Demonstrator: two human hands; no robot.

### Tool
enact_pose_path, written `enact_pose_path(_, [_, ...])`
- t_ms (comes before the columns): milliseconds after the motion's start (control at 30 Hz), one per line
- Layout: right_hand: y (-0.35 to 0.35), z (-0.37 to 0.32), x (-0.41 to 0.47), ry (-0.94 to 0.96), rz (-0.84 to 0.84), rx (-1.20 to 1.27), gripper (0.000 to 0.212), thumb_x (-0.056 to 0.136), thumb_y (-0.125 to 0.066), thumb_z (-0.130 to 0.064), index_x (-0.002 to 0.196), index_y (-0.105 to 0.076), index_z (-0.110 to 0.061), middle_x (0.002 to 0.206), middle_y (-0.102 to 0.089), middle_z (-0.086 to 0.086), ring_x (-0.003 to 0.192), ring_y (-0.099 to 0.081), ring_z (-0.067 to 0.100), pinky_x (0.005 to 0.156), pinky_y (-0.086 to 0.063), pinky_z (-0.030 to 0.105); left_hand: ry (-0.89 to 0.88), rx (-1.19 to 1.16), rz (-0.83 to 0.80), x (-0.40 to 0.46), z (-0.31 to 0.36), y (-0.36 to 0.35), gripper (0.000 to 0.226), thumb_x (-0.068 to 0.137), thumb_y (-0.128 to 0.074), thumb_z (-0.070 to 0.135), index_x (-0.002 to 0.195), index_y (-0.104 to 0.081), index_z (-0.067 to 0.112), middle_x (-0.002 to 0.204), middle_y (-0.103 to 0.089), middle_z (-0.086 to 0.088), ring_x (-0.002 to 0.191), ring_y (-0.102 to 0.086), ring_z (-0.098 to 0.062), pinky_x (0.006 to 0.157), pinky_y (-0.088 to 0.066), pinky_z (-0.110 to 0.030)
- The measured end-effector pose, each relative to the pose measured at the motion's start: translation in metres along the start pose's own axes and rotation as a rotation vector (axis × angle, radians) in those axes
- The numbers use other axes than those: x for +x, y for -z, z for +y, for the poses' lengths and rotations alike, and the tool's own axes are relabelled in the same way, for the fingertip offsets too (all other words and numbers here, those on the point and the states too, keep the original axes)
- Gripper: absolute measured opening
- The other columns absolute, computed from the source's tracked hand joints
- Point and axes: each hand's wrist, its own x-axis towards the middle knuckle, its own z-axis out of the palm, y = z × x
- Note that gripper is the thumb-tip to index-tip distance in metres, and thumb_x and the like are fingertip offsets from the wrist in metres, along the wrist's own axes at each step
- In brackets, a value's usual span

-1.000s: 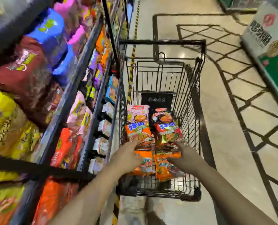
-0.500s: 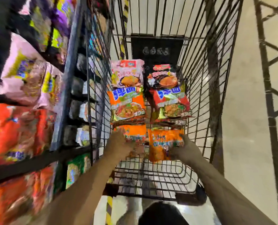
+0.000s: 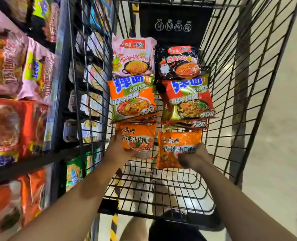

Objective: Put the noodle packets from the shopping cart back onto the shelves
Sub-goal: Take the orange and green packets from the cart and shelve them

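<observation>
Both hands now nearer than before: left hand [image 3: 117,150] fingers clamped on orange packet [image 3: 138,140] at 9 o'clock, right hand [image 3: 195,156] clamped on second orange packet [image 3: 178,145], lifted off cart [image 3: 161,188] floor.

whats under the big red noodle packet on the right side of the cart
More red packets of the same kind are stacked under the big red packet; only their lower edges show. Their count is hidden.

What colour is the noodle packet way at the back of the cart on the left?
Pink, with a picture of yellow noodles in a pan: the pink plastic noodle packet shows best in the head view.
</observation>
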Motion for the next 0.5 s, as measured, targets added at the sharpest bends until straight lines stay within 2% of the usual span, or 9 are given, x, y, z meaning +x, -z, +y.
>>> enact_pose_path(33, [-0.005, 0.002, 0.004, -0.002, 0.003, -0.002, 0.109, 0.046, -0.087, -0.073, 0.128, -0.034, -0.025, 0.118, -0.06, 0.004, 0.108, -0.061, 0.028, 0.094, -0.055, 0.042, 0.006, 0.0, -0.004, 0.002, 0.0, 0.001, 0.108, 0.069, -0.091, 0.039, 0.156, -0.028, 0.025, 0.144, -0.046, -0.015, 0.129, -0.053, -0.038, 0.103, -0.045, -0.043])
enact_pose_path(133, [-0.011, 0.0, 0.007, -0.027, 0.008, -0.046, 0.099, 0.059, -0.08, -0.067, 0.132, -0.037, -0.016, 0.119, -0.06, 0.006, 0.115, -0.057, 0.031, 0.101, -0.048, 0.045, 0.021, -0.037, -0.044, 0.009, 0.001, 0.004, 0.106, 0.068, -0.093, 0.032, 0.154, -0.032, 0.023, 0.146, -0.048, -0.015, 0.133, -0.049, -0.038, 0.105, -0.043, -0.04])
enact_pose_path(167, [-0.009, -0.004, 0.002, -0.035, 0.027, -0.06, 0.097, 0.057, -0.078, -0.068, 0.131, -0.042, -0.016, 0.118, -0.063, 0.006, 0.114, -0.058, 0.031, 0.1, -0.049, 0.045, 0.025, -0.043, -0.073, 0.008, 0.003, 0.005, 0.102, 0.068, -0.093, 0.031, 0.152, -0.036, 0.021, 0.145, -0.051, -0.013, 0.135, -0.048, -0.036, 0.107, -0.042, -0.039])
enact_pose_path(233, [-0.016, -0.003, 0.005, -0.046, 0.065, -0.033, 0.093, 0.048, -0.076, -0.072, 0.123, -0.052, -0.023, 0.114, -0.066, 0.005, 0.109, -0.061, 0.032, 0.094, -0.054, 0.045, 0.005, -0.041, -0.075, 0.009, 0.002, 0.003, 0.105, 0.057, -0.093, 0.049, 0.146, -0.045, 0.023, 0.141, -0.058, -0.01, 0.131, -0.053, -0.035, 0.109, -0.045, -0.04])
enact_pose_path(300, [-0.017, -0.009, -0.004, 0.001, 0.098, 0.028, 0.089, 0.044, -0.079, -0.068, 0.118, -0.055, -0.025, 0.11, -0.067, 0.004, 0.102, -0.065, 0.029, 0.086, -0.059, 0.044, 0.012, -0.058, -0.018, 0.014, -0.004, -0.004, 0.113, 0.044, -0.082, 0.065, 0.144, -0.046, 0.026, 0.133, -0.061, -0.01, 0.124, -0.057, -0.033, 0.104, -0.048, -0.04])
enact_pose_path(367, [-0.015, -0.019, -0.021, 0.062, 0.107, 0.129, 0.077, 0.049, -0.086, -0.056, 0.112, -0.056, -0.023, 0.105, -0.068, 0.005, 0.091, -0.068, 0.026, 0.078, -0.061, 0.039, 0.026, -0.121, 0.031, 0.016, -0.007, -0.01, 0.106, 0.046, -0.075, 0.056, 0.142, -0.046, 0.024, 0.126, -0.061, -0.01, 0.117, -0.059, -0.032, 0.098, -0.051, -0.041])
enact_pose_path(433, [-0.016, -0.026, -0.027, 0.08, 0.1, 0.219, 0.067, 0.056, -0.09, -0.043, 0.108, -0.056, -0.018, 0.103, -0.067, 0.007, 0.087, -0.068, 0.025, 0.076, -0.061, 0.038, -0.001, -0.233, 0.038, 0.005, 0.005, -0.002, 0.093, 0.05, -0.08, 0.049, 0.135, -0.052, 0.022, 0.119, -0.065, -0.004, 0.108, -0.063, -0.025, 0.093, -0.053, -0.039])
enact_pose_path(500, [-0.016, -0.031, -0.031, 0.054, 0.08, 0.236, 0.062, 0.058, -0.092, -0.045, 0.103, -0.059, -0.017, 0.1, -0.07, 0.008, 0.082, -0.071, 0.026, 0.071, -0.063, 0.04, 0.039, -0.287, -0.009, 0.004, 0.006, -0.002, 0.062, 0.065, -0.09, 0.029, 0.121, -0.064, 0.019, 0.11, -0.07, -0.001, 0.1, -0.066, -0.02, 0.087, -0.051, -0.031])
